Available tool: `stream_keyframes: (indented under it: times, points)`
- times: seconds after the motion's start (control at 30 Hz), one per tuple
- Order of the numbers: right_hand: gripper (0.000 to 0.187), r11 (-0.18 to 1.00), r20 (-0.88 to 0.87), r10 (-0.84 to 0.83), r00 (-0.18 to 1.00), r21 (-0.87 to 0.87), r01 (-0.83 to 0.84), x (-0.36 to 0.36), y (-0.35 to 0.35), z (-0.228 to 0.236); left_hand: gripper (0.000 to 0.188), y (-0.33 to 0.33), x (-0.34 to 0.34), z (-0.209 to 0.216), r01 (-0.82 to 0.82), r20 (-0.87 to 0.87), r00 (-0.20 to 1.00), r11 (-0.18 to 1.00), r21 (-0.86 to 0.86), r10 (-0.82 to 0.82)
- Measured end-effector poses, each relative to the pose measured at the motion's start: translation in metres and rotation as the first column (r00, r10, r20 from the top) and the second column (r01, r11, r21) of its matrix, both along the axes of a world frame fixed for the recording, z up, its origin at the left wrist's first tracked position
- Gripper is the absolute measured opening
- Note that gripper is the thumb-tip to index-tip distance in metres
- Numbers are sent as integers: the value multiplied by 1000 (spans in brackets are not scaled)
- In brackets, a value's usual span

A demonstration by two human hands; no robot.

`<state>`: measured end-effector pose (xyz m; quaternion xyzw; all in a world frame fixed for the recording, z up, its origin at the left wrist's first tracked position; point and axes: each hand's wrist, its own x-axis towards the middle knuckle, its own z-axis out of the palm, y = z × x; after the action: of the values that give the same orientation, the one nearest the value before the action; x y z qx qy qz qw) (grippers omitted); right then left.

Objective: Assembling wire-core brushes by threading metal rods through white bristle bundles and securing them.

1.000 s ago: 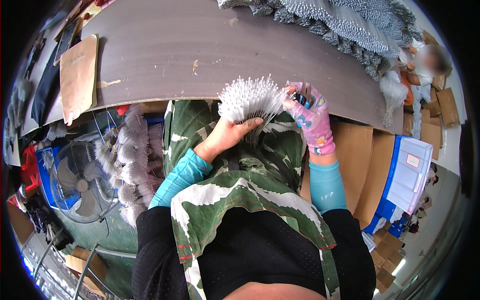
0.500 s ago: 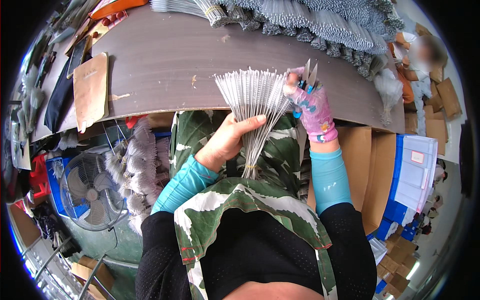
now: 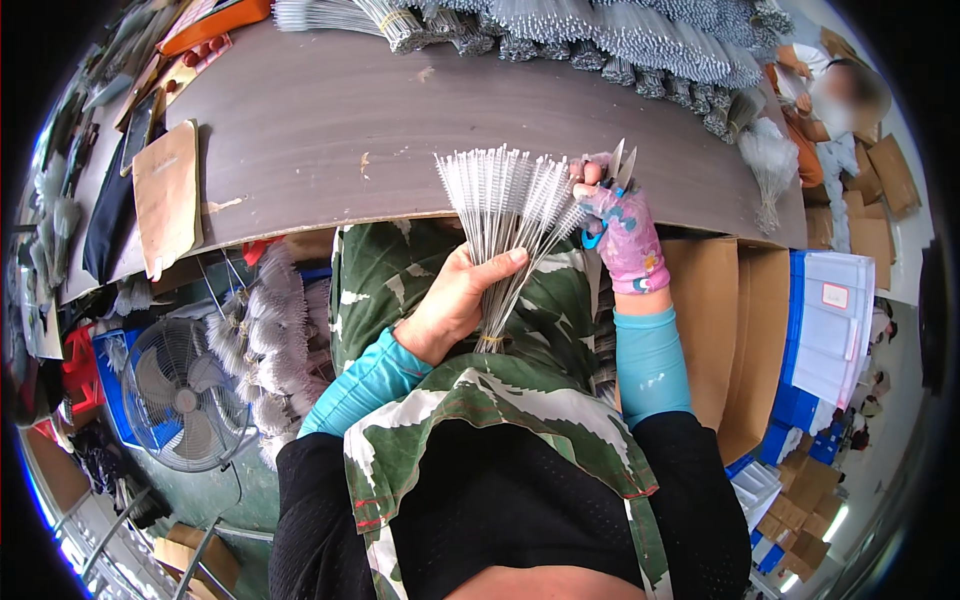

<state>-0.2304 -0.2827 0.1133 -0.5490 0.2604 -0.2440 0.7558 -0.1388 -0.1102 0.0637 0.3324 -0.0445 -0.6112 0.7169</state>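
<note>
My left hand [image 3: 450,305] is closed round a bundle of thin wire brushes [image 3: 500,195], its thumb lying across the stems. Their white bristle heads fan out upward, and a band ties the stem ends [image 3: 489,343] above my camouflage apron. My right hand [image 3: 625,240], in a pink flowered glove with bare fingertips, grips blue-handled scissors [image 3: 624,166] whose blades point up and away. Its thumb and fingers are at the right edge of the fan, beside the outermost brush heads. Whether they pinch a single brush cannot be made out.
Many bundled brushes [image 3: 620,45] are piled along the table's [image 3: 300,120] far side. A brown envelope-like sheet [image 3: 168,195] lies at the left edge. Below stand a fan [image 3: 185,400] and hanging brush bundles [image 3: 280,330]. An open carton [image 3: 755,340] and blue-white bins [image 3: 830,320] are right; another person sits far right.
The brush heads at the fan's right side have spread apart and lean further right. My right hand has dipped slightly, still with the scissors. The whole view has shifted a little.
</note>
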Motion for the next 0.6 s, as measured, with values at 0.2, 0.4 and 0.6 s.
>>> stream_keyframes:
  times: [0.2,0.4,0.6]
  points:
    - [23,994,-84,-60,995,84,67,6,6,10,24,3,1,-6,-50,20,999,998,25,49]
    - [17,995,-111,-83,990,49,88,-1,0,6,19,9,4,-7,-28,83,996,1000,1,27]
    - [28,974,-157,-85,984,-221,49,15,15,20,19,4,-1,2,-64,101,993,998,-4,64]
